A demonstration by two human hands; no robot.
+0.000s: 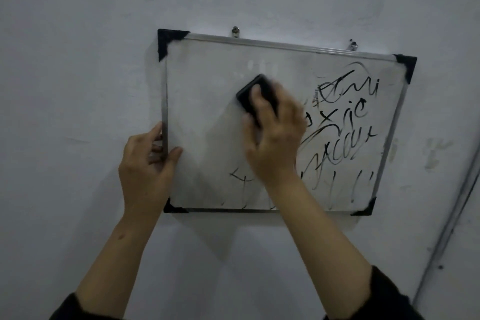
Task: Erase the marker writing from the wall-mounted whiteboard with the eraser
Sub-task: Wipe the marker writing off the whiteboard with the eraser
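The right hand grips the eraser (left hand clasping the whiteboard edge), remaining writing lying rightward.

Your right hand covers most of the eraser, which is motion-blurred at its top end. The wrist hides some marker writing near the whiteboard bottom edge. Both sleeves run off the picture's bottom.

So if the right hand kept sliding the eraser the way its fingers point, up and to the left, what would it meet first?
Probably only wiped board; the right hand and eraser would reach the black top-left corner piece last.
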